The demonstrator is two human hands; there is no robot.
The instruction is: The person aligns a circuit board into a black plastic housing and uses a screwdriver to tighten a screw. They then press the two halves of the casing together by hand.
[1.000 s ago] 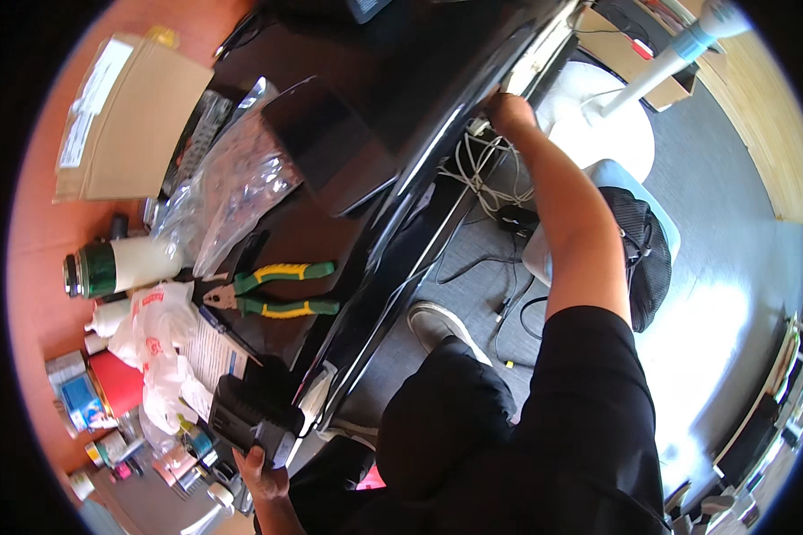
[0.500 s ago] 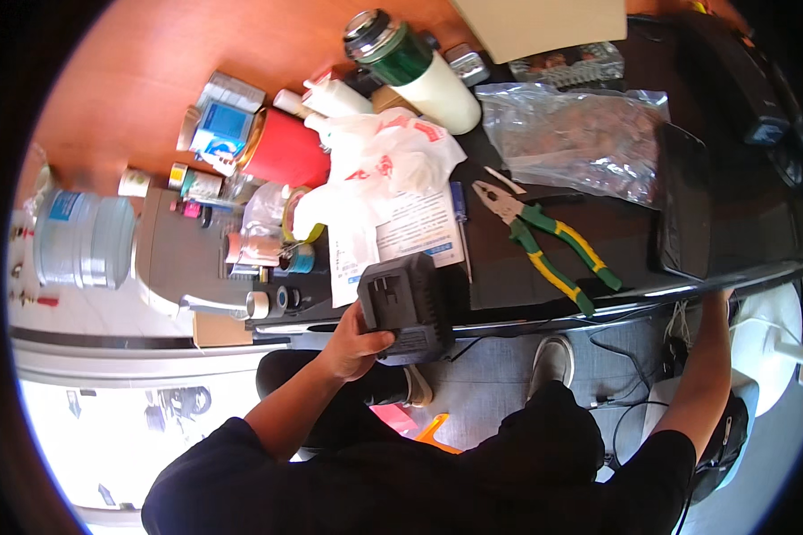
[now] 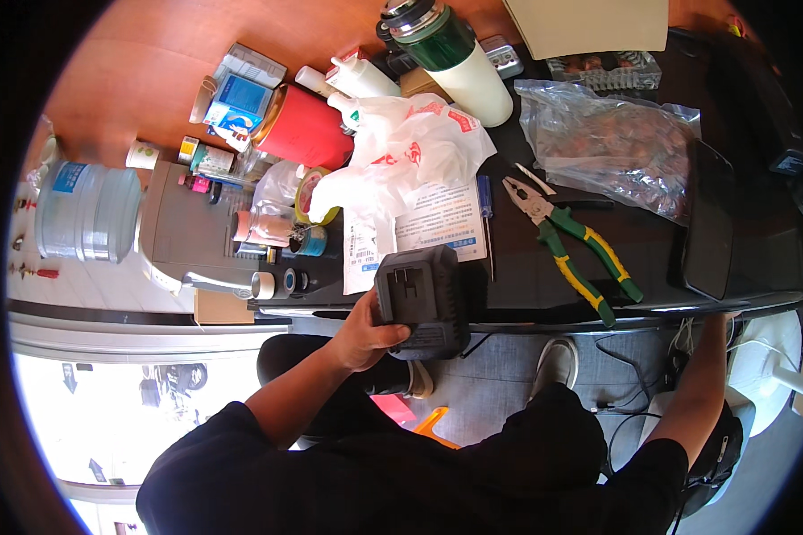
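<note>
My left hand [image 3: 366, 337] is closed on a black power-tool battery charger [image 3: 422, 303], thumb on its near side. The charger is held up in front of the desk's near edge, its slotted face showing. A dark cord trails from its right side. My right forearm [image 3: 700, 383] reaches down by the desk's right front edge; the hand goes under that edge, so its fingers are hidden. Pliers [image 3: 567, 245] with green and yellow handles lie open on the black desk. Beside them are a blue-handled screwdriver [image 3: 485, 201] and a printed sheet [image 3: 446, 223].
A white plastic bag [image 3: 401, 160], a red canister [image 3: 303, 125] and a green and white thermos [image 3: 459, 71] stand farther back. To the right lie a clear plastic bag [image 3: 611, 152] and a black flat box [image 3: 709, 223]. Cables [image 3: 629, 374] run over the floor near a white fan-like base [image 3: 767, 357].
The view has shifted a little, so the desk things appear farther right. The charger remains in my left hand, slightly higher and farther right in the picture. My right arm still reaches under the edge.
</note>
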